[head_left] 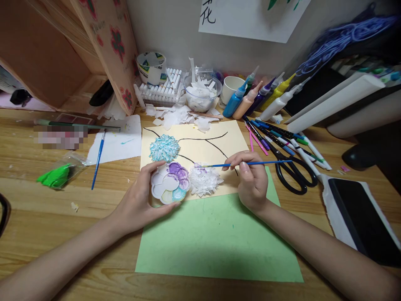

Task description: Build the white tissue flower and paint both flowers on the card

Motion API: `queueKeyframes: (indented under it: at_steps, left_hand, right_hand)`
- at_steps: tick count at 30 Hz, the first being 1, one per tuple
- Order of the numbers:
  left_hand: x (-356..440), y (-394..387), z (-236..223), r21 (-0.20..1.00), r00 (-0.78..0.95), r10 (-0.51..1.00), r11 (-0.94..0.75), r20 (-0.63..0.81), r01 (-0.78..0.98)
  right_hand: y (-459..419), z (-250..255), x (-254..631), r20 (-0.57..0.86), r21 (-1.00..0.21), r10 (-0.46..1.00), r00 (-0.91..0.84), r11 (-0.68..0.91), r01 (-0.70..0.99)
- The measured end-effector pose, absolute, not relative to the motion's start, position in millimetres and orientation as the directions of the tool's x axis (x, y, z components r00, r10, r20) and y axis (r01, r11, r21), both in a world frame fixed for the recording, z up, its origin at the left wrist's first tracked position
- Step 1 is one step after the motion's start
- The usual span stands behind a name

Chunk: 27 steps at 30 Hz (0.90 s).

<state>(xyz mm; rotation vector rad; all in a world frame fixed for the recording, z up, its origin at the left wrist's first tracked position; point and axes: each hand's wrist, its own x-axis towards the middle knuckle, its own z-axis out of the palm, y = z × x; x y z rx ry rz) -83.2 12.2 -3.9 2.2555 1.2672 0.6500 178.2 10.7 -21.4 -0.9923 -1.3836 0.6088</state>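
My left hand (147,196) grips a white flower-shaped paint palette (171,182) with purple and turquoise paint in its wells. Between the fingers of my right hand (250,179) is a thin blue paintbrush (247,164), its tip at the upper edge of a white paper flower (205,182). Faint purple shows on that flower near the tip. A turquoise-tinted paper flower (164,147) sits to the upper left. Both flowers are on a cream sheet (194,129) with black branch lines, which overlaps a green sheet (216,242).
Behind the sheets are torn white paper (175,117), a plastic bowl (202,94), a paper cup (230,90) and several paint bottles (234,102). Pens, black scissors (294,175) and a phone (360,217) lie right. Another brush (98,161) and a green bagged lump (56,175) lie left.
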Motion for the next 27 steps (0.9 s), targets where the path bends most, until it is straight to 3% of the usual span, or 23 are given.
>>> queueKeyframes:
  at_steps: [27]
  left_hand:
    - [-83.3,11.9,-3.7,0.605,0.466,0.87,-0.46,0.161,0.65]
  right_hand:
    - [11.2,-20.1,178.1,0.575,-0.815,0.801,0.166,0.545,0.197]
